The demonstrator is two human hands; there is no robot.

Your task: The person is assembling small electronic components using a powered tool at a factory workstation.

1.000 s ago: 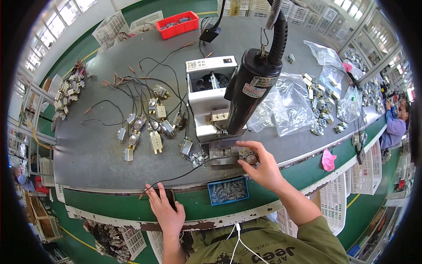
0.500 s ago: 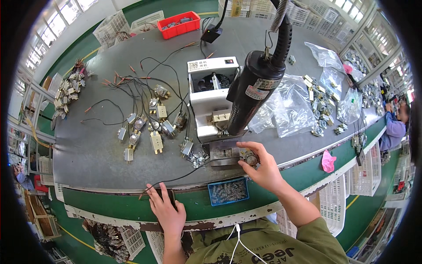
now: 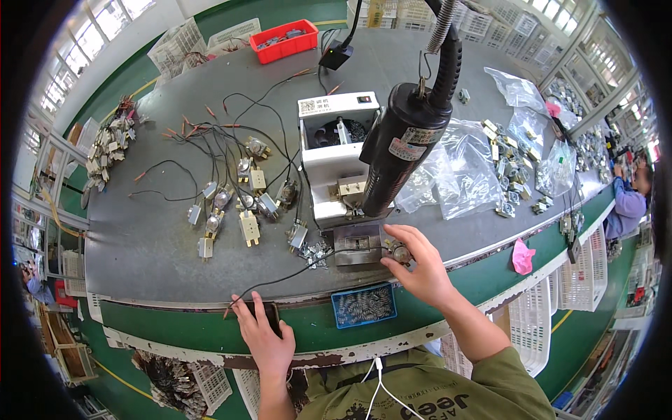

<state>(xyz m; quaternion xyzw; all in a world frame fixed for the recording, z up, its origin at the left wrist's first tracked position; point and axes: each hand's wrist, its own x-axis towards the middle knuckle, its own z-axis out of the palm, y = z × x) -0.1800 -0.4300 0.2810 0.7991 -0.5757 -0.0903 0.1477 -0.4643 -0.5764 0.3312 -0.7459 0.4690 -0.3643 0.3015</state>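
Observation:
My right hand [image 3: 425, 271] closes its thumb and fingers round a small round metal part with a wire [image 3: 399, 253], at the right end of a grey metal block [image 3: 358, 244]. A thin black wire [image 3: 294, 276] runs from this part across the block to the lower left. Its tip lies by the fingertips of my left hand [image 3: 266, 334], whose fingers are apart over a dark flat object [image 3: 271, 315] on the green table edge. Behind the block stands a white machine [image 3: 334, 168]. A black electric screwdriver-like tool [image 3: 400, 150] hangs in front of it.
A blue tray [image 3: 363, 306] of small springs lies at the front edge. Left of the machine are several wired parts [image 3: 249, 225] and small metal clips [image 3: 316, 254]. Plastic bags [image 3: 465, 175] and loose parts [image 3: 514, 178] cover the right side. A red bin [image 3: 283, 43] stands at the back.
My right hand shifts very slightly to the right and stays on the round part. The wire near the block has lifted or shifted a little. My left hand stays almost in place.

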